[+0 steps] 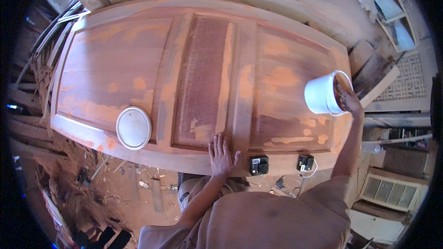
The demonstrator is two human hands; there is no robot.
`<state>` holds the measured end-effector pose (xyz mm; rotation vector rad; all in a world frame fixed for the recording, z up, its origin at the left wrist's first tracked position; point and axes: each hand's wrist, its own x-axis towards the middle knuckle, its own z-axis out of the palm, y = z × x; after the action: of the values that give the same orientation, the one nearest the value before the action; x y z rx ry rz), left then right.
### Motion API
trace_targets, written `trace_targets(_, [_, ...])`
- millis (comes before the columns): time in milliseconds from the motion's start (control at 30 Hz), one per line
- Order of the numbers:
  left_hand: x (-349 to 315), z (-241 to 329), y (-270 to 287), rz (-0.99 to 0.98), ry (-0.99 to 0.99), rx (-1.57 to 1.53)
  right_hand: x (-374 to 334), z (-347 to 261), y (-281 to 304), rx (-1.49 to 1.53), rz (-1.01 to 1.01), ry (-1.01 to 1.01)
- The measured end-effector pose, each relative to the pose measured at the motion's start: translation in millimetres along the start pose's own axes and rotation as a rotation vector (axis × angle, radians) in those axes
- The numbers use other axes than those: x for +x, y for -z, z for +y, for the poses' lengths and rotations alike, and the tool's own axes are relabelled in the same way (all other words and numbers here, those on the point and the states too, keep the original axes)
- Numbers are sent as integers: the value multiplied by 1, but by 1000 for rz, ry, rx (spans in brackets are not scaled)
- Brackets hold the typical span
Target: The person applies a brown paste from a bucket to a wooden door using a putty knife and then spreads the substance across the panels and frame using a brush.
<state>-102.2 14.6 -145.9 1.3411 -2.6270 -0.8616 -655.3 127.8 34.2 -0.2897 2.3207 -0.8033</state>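
A wide wooden door panel (210,82) lies flat before me, its reddish-brown faces marked with orange filler patches. My left hand (221,160) rests flat on its near edge, fingers stretched out and holding nothing. At the right end of the panel stands a white bucket (319,95) with brown material visible inside. My right hand (352,102) reaches over the rim into the bucket; its fingers are mostly hidden there, so what they grip cannot be seen. A round white lid (134,128) lies on the panel's near left part.
Two small black devices (259,165) sit on the panel's near edge, with a white cable at the right one. Wood strips (50,59) are piled at the left. A carved lattice panel (406,80) and a framed piece (390,192) stand at the right. Debris litters the dusty floor (124,189).
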Motion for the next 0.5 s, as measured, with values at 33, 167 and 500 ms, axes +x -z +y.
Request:
trace_targets(33, [-3, -4, 2, -5, -6, -2, -15, -17, -24, 158, -1, -13])
trace_targets(167, [1, -1, -1, 35, -22, 1, -12, 4, -15, 323, 34, 49])
trace_targets(500, [-1, -3, 3, 33, -61, -93, -30, 38, -17, 377, 283, 214])
